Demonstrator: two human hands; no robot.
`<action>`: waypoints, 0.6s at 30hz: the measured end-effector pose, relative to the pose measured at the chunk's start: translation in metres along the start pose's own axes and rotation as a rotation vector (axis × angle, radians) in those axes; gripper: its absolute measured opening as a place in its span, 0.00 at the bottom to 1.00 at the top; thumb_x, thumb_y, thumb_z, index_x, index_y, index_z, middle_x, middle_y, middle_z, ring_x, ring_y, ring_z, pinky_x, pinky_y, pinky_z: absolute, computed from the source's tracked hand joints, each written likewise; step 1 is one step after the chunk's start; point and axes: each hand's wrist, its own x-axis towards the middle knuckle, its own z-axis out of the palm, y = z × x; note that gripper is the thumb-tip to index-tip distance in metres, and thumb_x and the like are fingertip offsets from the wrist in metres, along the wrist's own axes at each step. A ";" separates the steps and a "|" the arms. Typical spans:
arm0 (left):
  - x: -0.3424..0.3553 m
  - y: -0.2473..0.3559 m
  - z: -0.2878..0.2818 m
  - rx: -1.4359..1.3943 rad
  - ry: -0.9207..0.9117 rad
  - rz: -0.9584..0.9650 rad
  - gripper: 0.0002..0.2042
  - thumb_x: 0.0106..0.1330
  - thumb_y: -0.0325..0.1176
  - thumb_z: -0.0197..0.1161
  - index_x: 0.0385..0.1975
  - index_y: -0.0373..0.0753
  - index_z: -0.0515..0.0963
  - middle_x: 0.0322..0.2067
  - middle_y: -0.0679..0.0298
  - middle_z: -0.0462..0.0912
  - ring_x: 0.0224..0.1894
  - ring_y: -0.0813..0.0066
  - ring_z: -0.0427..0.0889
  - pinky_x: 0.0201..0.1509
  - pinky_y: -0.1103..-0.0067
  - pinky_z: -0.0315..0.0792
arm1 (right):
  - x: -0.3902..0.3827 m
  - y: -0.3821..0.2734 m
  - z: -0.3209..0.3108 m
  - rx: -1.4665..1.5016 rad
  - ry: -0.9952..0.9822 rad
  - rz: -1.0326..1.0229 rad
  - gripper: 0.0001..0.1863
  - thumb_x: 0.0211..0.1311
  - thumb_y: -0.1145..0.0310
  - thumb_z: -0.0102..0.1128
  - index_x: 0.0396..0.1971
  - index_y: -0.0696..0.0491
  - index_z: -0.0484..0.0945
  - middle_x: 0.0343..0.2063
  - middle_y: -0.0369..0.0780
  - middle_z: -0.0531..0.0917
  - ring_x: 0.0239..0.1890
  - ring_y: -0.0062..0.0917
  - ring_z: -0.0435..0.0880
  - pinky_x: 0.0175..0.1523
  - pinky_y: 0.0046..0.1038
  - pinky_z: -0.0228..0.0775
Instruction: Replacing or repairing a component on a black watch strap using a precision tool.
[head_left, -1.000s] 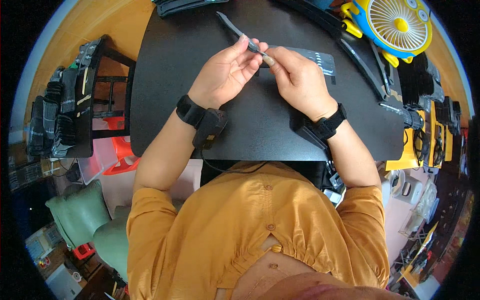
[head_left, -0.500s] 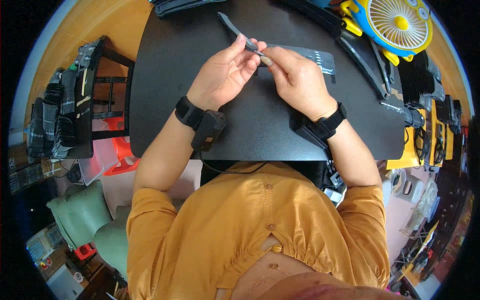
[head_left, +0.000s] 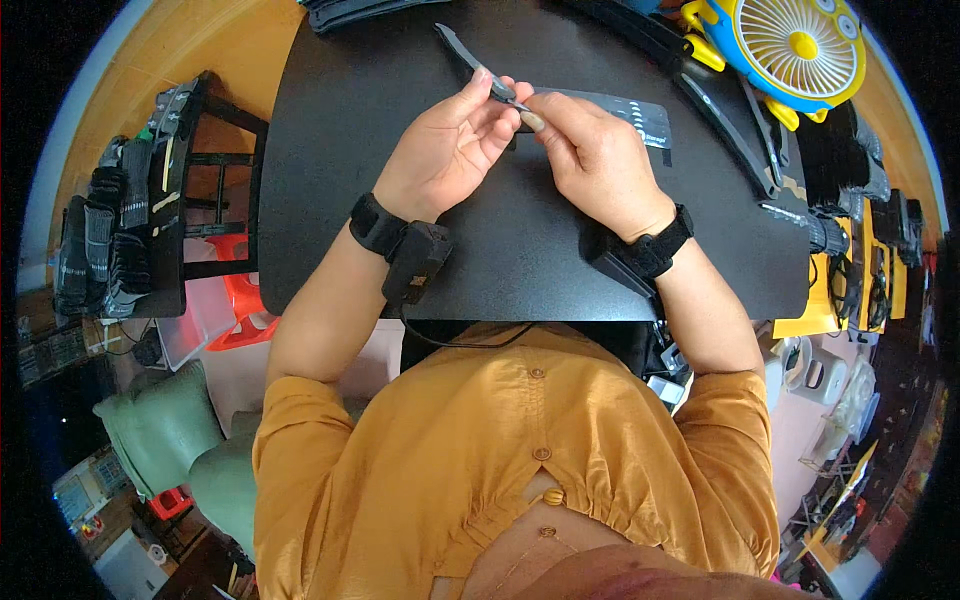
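My left hand is closed on a slim dark grey strip, its thumb pressed along the top. The strip tapers to a narrow end that points up and left over the table. My right hand pinches the strip's near end between thumb and forefinger, so the fingertips of both hands nearly meet there. Fingers cover that end, and its details cannot be made out. Beneath and behind my right hand lies a flat dark printed card or sleeve on the black table.
Long black curved pieces lie along the table's right side, near a blue and yellow fan. A dark stack sits at the far edge. Bundles of black strips rest on a rack at left. A cable hangs before me.
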 end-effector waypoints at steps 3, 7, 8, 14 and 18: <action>0.001 0.000 0.000 0.022 -0.006 0.006 0.12 0.75 0.37 0.51 0.43 0.33 0.73 0.42 0.57 0.80 0.37 0.77 0.79 0.45 0.84 0.78 | 0.001 0.001 0.001 -0.004 0.013 -0.006 0.08 0.62 0.70 0.56 0.40 0.49 0.77 0.32 0.45 0.83 0.35 0.44 0.83 0.37 0.41 0.77; 0.000 -0.002 -0.001 0.109 -0.002 0.057 0.11 0.74 0.37 0.53 0.43 0.35 0.74 0.44 0.57 0.80 0.41 0.77 0.79 0.50 0.83 0.77 | 0.000 0.000 0.001 -0.015 0.012 0.030 0.06 0.62 0.70 0.55 0.39 0.50 0.77 0.31 0.45 0.82 0.34 0.44 0.83 0.36 0.41 0.77; -0.001 -0.002 -0.002 0.149 -0.009 0.073 0.11 0.73 0.38 0.54 0.43 0.36 0.75 0.45 0.57 0.80 0.45 0.77 0.78 0.53 0.81 0.76 | -0.001 0.000 0.001 -0.019 0.008 0.043 0.06 0.62 0.69 0.55 0.38 0.50 0.77 0.31 0.45 0.82 0.34 0.44 0.82 0.36 0.42 0.77; -0.006 -0.007 0.001 0.281 0.087 0.138 0.12 0.73 0.37 0.56 0.43 0.34 0.75 0.42 0.58 0.81 0.45 0.75 0.80 0.54 0.79 0.76 | -0.004 -0.008 0.002 0.057 0.019 0.156 0.08 0.62 0.71 0.54 0.41 0.50 0.77 0.33 0.45 0.83 0.37 0.43 0.83 0.40 0.40 0.77; 0.000 -0.005 -0.001 0.359 0.015 0.137 0.11 0.73 0.36 0.55 0.42 0.34 0.75 0.39 0.61 0.81 0.40 0.76 0.80 0.50 0.81 0.76 | -0.005 0.010 0.016 0.089 0.189 -0.084 0.14 0.62 0.72 0.55 0.48 0.49 0.79 0.44 0.44 0.83 0.45 0.40 0.83 0.47 0.36 0.77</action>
